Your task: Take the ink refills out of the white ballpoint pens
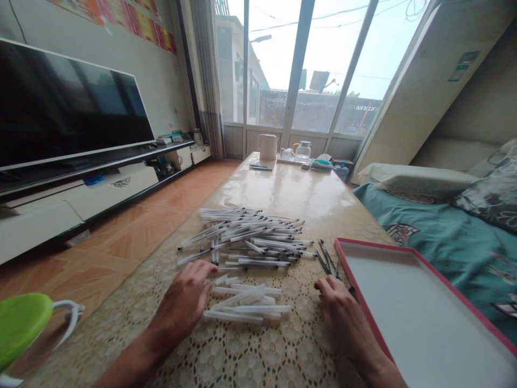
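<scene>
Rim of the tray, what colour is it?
The rim is pinkish red, best seen in the head view.

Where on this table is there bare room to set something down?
Most of the tabletop between the pen pile and the pitcher is bare, as is the visible floor of the pink-rimmed tray. It's crowded between left hand and right hand: white tubes.

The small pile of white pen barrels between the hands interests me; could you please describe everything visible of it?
The white pen barrels are slim, straight tubes of what looks like translucent plastic, with no dark tips visible. They lie in a loose, untidy pile, mostly crosswise in view, some resting over others and one slanting across the group. Beneath is the patterned table covering. The pile sits between the left hand and right hand, closer to the left; whether that hand touches it is unclear.
</scene>
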{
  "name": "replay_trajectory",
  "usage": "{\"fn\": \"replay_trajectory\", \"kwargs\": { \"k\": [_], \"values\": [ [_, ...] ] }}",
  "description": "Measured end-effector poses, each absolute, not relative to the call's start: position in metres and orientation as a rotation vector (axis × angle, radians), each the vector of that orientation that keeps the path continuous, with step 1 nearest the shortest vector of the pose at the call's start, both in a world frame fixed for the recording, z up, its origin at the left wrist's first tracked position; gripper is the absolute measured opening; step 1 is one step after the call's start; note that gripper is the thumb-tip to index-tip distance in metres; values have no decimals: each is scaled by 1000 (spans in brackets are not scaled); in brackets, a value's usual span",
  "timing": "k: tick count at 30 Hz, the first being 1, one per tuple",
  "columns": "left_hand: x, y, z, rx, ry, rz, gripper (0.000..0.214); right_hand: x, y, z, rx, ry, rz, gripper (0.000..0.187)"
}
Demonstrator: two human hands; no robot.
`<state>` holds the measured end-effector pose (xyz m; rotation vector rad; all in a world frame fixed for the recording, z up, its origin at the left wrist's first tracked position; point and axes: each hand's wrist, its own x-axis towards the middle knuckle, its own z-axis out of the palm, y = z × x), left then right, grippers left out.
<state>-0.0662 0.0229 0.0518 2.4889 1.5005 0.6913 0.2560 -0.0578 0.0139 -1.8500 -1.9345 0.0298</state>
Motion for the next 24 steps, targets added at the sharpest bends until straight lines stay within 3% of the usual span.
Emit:
{"fn": "replay_trajectory", "kwargs": {
  "k": [4,12,15,20,24],
  "values": [
    [-84,46,36,2606,1644,570,25,265,-55,13,-1892,-1730,-177,17],
    [-91,48,42,2621,1656,613,15,206,-67,32,-1340,-2017,478,15],
    [-84,35,59,2488,1639,756,12,195,-69,30,-1262,-2126,456,14],
    [-52,-9,73,2190,1153,475,12,194,-62,14,-1236,-2223,254,21],
    [-36,-21,55,2226,1043,487,13,197,-56,6,-1244,-2147,281,24]
  ]
}}
